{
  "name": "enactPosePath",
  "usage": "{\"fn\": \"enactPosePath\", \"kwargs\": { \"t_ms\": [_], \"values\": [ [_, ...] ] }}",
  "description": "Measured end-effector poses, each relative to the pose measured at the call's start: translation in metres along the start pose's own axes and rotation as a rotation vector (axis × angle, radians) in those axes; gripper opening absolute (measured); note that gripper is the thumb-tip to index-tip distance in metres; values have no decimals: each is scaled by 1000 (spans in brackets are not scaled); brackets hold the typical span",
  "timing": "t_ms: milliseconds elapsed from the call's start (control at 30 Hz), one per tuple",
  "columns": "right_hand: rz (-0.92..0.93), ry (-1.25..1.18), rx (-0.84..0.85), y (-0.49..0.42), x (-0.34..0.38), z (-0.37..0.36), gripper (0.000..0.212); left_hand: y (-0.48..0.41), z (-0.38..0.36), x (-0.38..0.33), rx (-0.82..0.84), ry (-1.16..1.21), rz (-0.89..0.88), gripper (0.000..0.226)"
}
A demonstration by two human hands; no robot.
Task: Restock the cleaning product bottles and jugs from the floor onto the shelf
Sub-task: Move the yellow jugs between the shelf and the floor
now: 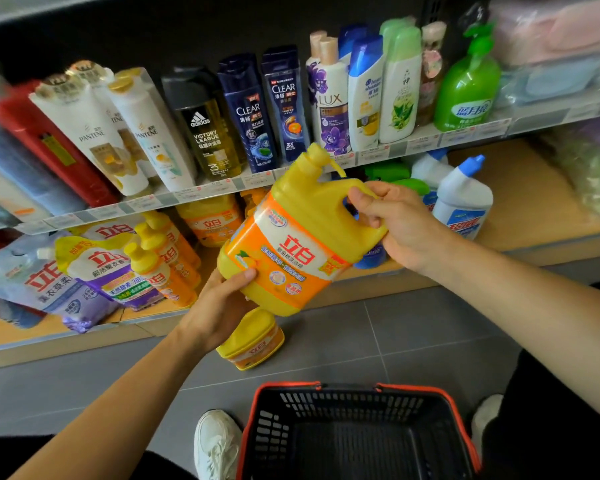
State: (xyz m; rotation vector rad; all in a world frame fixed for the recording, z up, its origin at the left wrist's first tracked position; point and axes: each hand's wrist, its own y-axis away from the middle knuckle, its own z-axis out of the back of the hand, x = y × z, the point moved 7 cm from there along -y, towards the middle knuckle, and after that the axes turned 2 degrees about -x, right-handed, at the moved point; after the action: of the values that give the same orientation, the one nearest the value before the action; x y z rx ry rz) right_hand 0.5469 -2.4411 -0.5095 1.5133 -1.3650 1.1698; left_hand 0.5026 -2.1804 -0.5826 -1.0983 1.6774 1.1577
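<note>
Yellow jug (291, 237) is held in both your hands. Your right hand (400, 225) is wrapped round its handle. Your left hand (222, 299) grips the bottom corner, thumb on the orange label. The hands are apart, one at each end. The jug is off the floor and tilted, cap up-left, in front of the bottom shelf (534, 216), not on it. A second yellow jug (252, 341) sits on the grey floor tiles just below the held one, partly hidden by your left wrist. Small yellow bottles (167, 261) and refill pouches (94, 271) stand on the shelf to the left, a white bottle with a blue cap (463, 199) to the right. The black basket with an orange rim (354, 434) sits between your white shoes.
</note>
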Motion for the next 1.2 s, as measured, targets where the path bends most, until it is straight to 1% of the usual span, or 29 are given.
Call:
{"fn": "enactPosePath", "kwargs": {
  "t_ms": [100,133,167,200,233,300,333,367,400,467,533,600,667,733,833,933,1033,1100,1200],
  "values": [
    [-9,85,-21,-6,-5,4,21,0,1,-19,-66,14,-108,83],
    [-5,138,-36,-7,-7,7,18,1,2,-26,-107,-9,-158,85],
    [-15,197,-60,-9,-10,10,17,3,5,-34,-154,-41,-212,95],
    [-36,265,-96,-9,-14,14,21,5,8,-44,-209,-90,-271,103],
    [-50,341,-143,-9,-16,19,27,8,11,-53,-268,-165,-334,103],
    [-19,499,-219,-8,-14,25,45,14,11,-71,-336,-396,-467,86],
    [29,585,-211,-8,-10,23,53,17,8,-77,-336,-534,-524,79],
    [86,669,-160,-7,-8,17,60,19,2,-82,-313,-665,-568,76],
    [134,736,-70,-5,-9,7,65,21,-5,-82,-280,-776,-588,75],
    [172,823,149,4,-21,-15,78,22,-14,-76,-231,-904,-558,79],
    [143,869,343,15,-43,-36,93,23,-19,-69,-217,-953,-505,85],
    [88,877,436,24,-65,-49,102,25,-27,-66,-189,-976,-499,89],
    [68,838,427,28,-76,-56,100,28,-35,-66,-141,-971,-513,90],
    [75,749,396,28,-75,-57,94,30,-40,-64,-87,-933,-518,89],
    [90,707,373,32,-71,-54,89,34,-47,-62,-46,-923,-537,82],
    [89,720,357,36,-69,-52,88,36,-51,-58,-92,-964,-544,67],
    [86,737,352,40,-69,-53,88,36,-49,-52,-135,-944,-516,58],
    [91,783,350,42,-69,-55,92,36,-47,-51,-174,-905,-494,47],
    [98,883,350,44,-72,-58,101,36,-46,-51,-209,-883,-479,37]
  ]
}}
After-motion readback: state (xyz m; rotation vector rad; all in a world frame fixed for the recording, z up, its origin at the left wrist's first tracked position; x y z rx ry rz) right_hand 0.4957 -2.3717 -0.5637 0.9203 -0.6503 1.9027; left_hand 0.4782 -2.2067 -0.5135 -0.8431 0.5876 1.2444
